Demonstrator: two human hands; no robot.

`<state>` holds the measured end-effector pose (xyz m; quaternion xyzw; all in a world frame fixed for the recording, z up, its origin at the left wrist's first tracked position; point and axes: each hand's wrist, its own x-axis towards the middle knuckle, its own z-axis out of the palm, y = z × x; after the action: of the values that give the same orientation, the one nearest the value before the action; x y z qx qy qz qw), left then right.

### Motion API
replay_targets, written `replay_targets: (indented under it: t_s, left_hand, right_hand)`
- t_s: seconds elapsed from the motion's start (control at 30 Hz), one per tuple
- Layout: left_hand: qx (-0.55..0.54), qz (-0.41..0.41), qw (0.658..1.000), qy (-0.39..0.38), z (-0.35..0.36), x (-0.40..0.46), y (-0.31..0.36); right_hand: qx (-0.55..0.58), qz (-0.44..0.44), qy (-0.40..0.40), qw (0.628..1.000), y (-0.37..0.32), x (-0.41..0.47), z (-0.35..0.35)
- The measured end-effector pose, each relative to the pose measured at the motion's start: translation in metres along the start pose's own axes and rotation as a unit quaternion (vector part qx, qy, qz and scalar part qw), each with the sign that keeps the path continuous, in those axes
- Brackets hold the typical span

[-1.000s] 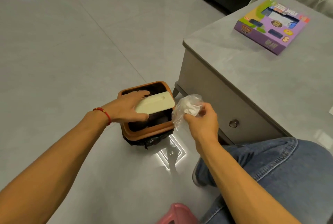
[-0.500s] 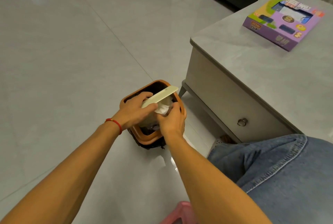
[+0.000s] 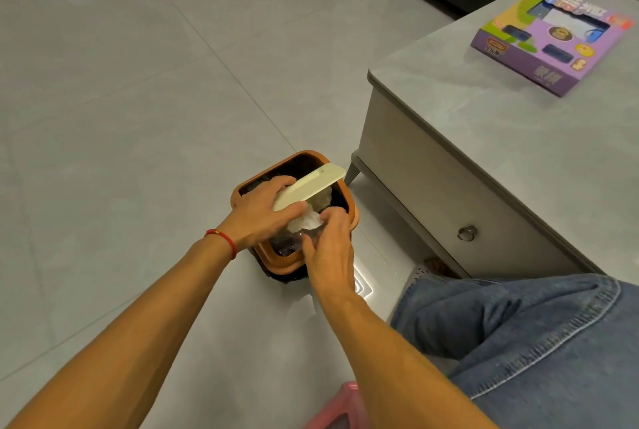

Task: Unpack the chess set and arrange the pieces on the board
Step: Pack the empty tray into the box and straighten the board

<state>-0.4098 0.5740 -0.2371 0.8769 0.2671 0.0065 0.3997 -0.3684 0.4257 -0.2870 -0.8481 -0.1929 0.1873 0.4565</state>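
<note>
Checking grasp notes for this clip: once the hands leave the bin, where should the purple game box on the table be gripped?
Probably by its two long side walls, from above. The purple game box lies flat on the grey table, its broad printed face up, sides clear, and nothing shown resting on it.

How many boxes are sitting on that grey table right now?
1. A purple box lies flat near the table's far corner, at upper right. The table runs out of view to the right, so more may sit there unseen.
</note>
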Motion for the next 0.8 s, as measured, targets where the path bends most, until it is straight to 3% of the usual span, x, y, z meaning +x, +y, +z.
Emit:
replay_targets:
  t_s: [0.03, 0.1, 0.17, 0.23, 0.33, 0.47, 0.57, 0.8]
  left_hand:
    - [0.002, -0.003, 1.000, 0.000, 0.000, 0.000, -0.001]
    - [0.016, 0.001, 1.000, 0.003, 0.000, -0.002, 0.000]
    - [0.025, 0.004, 1.000, 0.008, 0.003, -0.006, 0.000]
    - [0.031, 0.007, 0.999, 0.021, 0.008, -0.011, 0.003]
    - [0.107, 0.028, 0.992, 0.056, 0.020, -0.017, -0.001]
    - [0.255, 0.035, 0.961, 0.098, 0.046, -0.017, -0.015]
    - [0.347, 0.023, 0.932, 0.105, 0.063, -0.018, -0.018]
    - [0.372, -0.008, 0.921, 0.118, 0.071, -0.018, -0.014]
  right_hand:
    - [-0.090, -0.048, -0.033, 0.994, 0.005, 0.001, -0.001]
    - [-0.275, -0.107, -0.131, 0.946, 0.017, 0.006, -0.004]
    - [-0.359, -0.113, -0.200, 0.905, 0.023, 0.013, -0.010]
    - [-0.351, -0.142, -0.208, 0.902, 0.026, 0.018, -0.025]
    - [-0.273, -0.172, -0.173, 0.931, 0.036, 0.026, -0.061]
    - [-0.152, 0.011, -0.097, 0.984, 0.049, 0.029, -0.104]
    - [-0.090, 0.052, -0.053, 0.993, 0.041, 0.029, -0.114]
    - [-0.090, 0.012, -0.107, 0.990, 0.023, 0.015, -0.114]
